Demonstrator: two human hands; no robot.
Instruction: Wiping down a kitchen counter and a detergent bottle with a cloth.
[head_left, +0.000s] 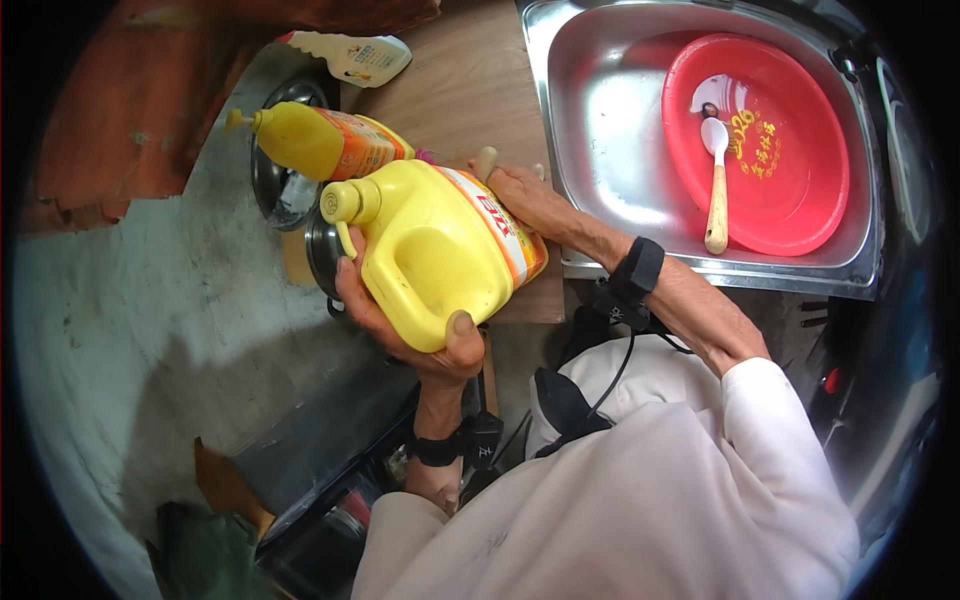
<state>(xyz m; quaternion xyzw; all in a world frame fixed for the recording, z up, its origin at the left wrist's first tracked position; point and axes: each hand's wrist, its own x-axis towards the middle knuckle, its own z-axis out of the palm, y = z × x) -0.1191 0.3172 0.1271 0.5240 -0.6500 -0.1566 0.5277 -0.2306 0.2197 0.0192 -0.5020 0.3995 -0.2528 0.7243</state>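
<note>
A large yellow plastic jug (442, 247) with a pump cap and an orange-and-white label lies tilted over the wooden board. My left hand (420, 330) grips it around the handle side, thumb on its base corner and fingers behind the cap. Near the label, my right hand (517, 195) is curled beside a pale, rounded handle end (486, 161); its fingers are partly hidden, and whether it holds that piece is unclear. Behind the jug stands a second yellow pump bottle (330, 142). Farther back is a pale spray bottle (364, 60).
Right of the wooden board (480, 82) is a stainless steel sink (600, 135). It holds a red plastic basin (810, 187) with water, with a white spoon with a wooden handle (718, 202) across its rim. Metal lidded pots (322, 251) stand left, behind the jugs.
</note>
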